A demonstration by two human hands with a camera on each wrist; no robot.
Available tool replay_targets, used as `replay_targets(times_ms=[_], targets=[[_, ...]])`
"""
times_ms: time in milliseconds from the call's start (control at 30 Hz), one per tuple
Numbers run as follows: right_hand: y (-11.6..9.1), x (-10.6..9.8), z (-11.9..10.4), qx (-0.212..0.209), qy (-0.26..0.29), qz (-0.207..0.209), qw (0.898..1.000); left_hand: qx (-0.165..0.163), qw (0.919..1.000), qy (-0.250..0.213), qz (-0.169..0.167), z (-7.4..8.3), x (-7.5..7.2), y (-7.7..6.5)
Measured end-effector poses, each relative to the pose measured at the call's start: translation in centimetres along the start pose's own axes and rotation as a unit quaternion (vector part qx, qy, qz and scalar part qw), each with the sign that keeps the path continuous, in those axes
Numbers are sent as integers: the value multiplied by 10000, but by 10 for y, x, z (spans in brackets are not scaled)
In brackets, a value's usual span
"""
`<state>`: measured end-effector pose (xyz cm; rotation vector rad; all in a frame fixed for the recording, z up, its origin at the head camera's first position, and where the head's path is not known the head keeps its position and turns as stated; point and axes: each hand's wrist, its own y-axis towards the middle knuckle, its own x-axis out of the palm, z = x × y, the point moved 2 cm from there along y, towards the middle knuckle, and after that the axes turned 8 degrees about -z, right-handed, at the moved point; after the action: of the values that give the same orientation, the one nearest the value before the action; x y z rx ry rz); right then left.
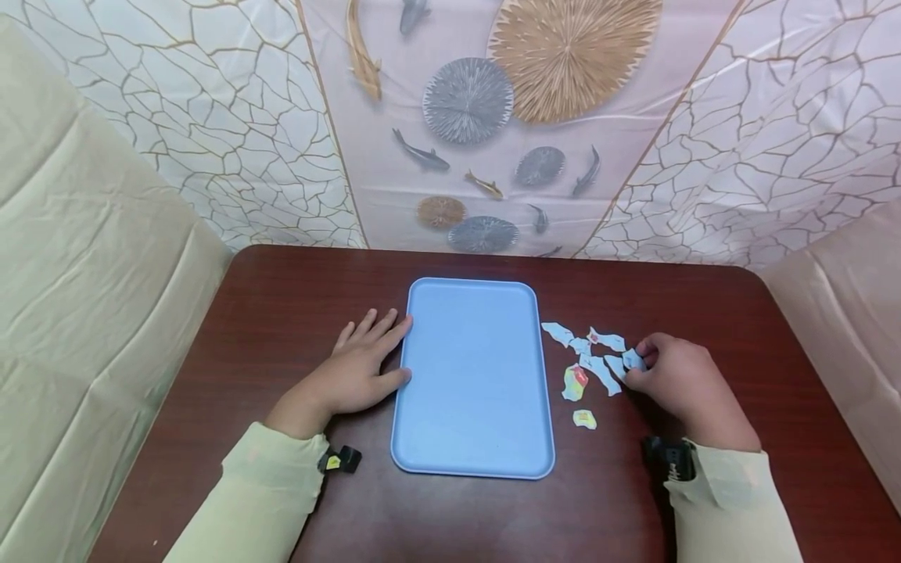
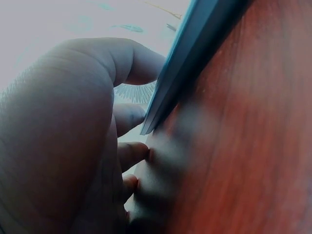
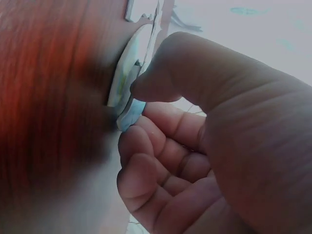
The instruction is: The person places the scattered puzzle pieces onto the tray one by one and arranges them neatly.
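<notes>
A blue tray (image 1: 472,375) lies flat on the dark red-brown table, its surface bare. At its left edge my left hand (image 1: 359,367) rests with fingers spread, thumb and index fingertip touching the rim; the left wrist view shows the thumb (image 2: 139,66) against the tray's side. To the right of the tray, my right hand (image 1: 686,383) pinches a small light-blue torn piece of paper (image 1: 631,360) between thumb and fingers. In the right wrist view, that piece (image 3: 130,116) sits under the thumb tip, the other fingers curled.
Several pale-blue paper scraps (image 1: 601,375) lie loosely grouped between tray and right hand. A red-and-yellow scrap (image 1: 573,383) and a small yellow one (image 1: 584,419) lie nearer the front. Behind the table (image 1: 317,281) hangs a patterned cloth (image 1: 394,211); pale padded panels (image 1: 91,258) flank it.
</notes>
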<state>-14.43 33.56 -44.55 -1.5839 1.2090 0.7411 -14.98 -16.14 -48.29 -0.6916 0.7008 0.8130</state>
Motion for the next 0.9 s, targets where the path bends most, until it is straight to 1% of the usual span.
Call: replay_targets(times_ms=[167, 267, 367, 533, 667, 767, 900], targets=[[-3, -5, -8, -50, 60, 150, 9999, 26, 10000, 28, 12, -1, 0, 0], [-6, -10, -18, -242, 25, 320, 9992, 37, 10000, 47, 10, -1, 1, 1], [-7, -15, -34, -531, 8, 467, 9975, 21, 10000, 67, 6, -1, 1, 1], [-1, -22, -73, -987, 10, 525, 9937, -19, 10000, 66, 3, 0, 1, 0], [10, -28, -113, -1279, -86, 474, 9906, -42, 10000, 73, 0, 0, 0, 0], [19, -29, -143, -1500, -193, 450, 9875, -56, 10000, 66, 0, 0, 0, 0], [35, -25, -173, -1719, -308, 388, 9839, -62, 10000, 74, 0, -1, 0, 0]])
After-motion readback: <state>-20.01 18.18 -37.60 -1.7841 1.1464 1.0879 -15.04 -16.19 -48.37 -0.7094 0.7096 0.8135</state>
